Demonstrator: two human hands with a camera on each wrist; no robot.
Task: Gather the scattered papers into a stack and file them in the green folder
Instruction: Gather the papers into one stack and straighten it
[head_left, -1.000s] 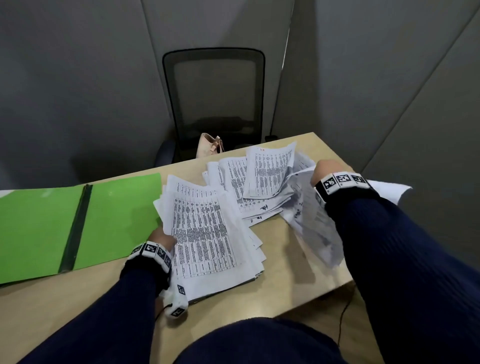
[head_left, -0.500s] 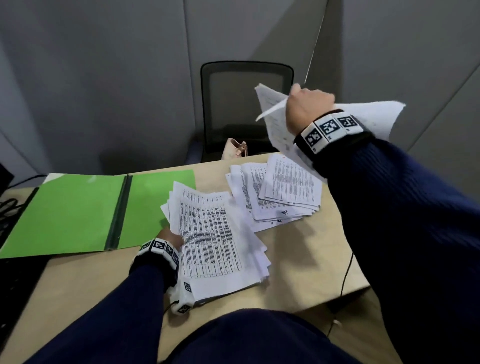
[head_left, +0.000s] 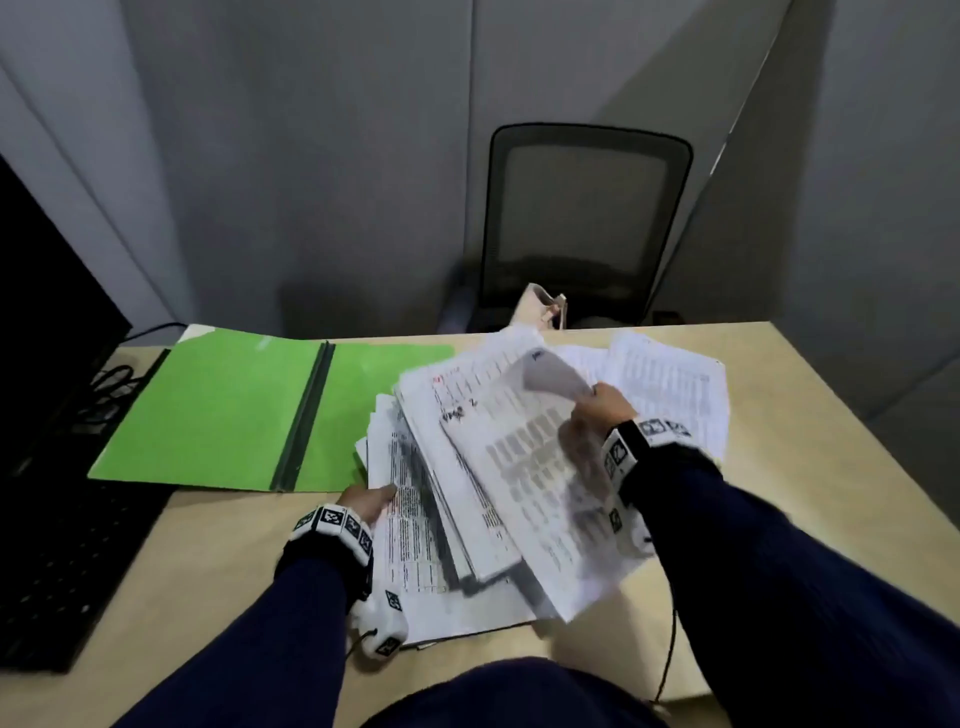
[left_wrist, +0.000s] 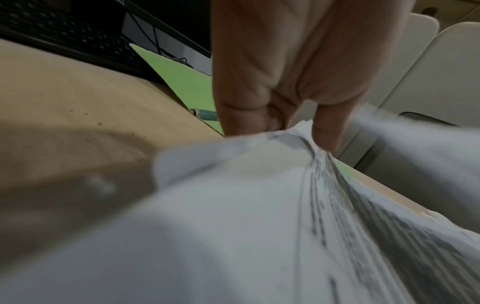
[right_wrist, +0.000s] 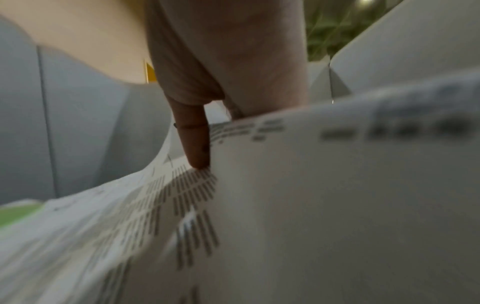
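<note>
1. Gathering is under way: the right hand (head_left: 597, 410) grips a sheaf of papers (head_left: 540, 499) over the stack (head_left: 415, 535), whose left edge the left hand (head_left: 366, 503) pinches.
2. Next, I judge: lay the sheaf down and square the edges (more loose sheets (head_left: 670, 395) lie beyond the right hand).
3. The green folder (head_left: 218, 415) lies open just left of the held stack, with bare desk (head_left: 810, 467) to the right.

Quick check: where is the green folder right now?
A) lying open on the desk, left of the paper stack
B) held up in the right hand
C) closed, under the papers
A: the green folder lies open flat on the desk, left of the paper stack.
</note>
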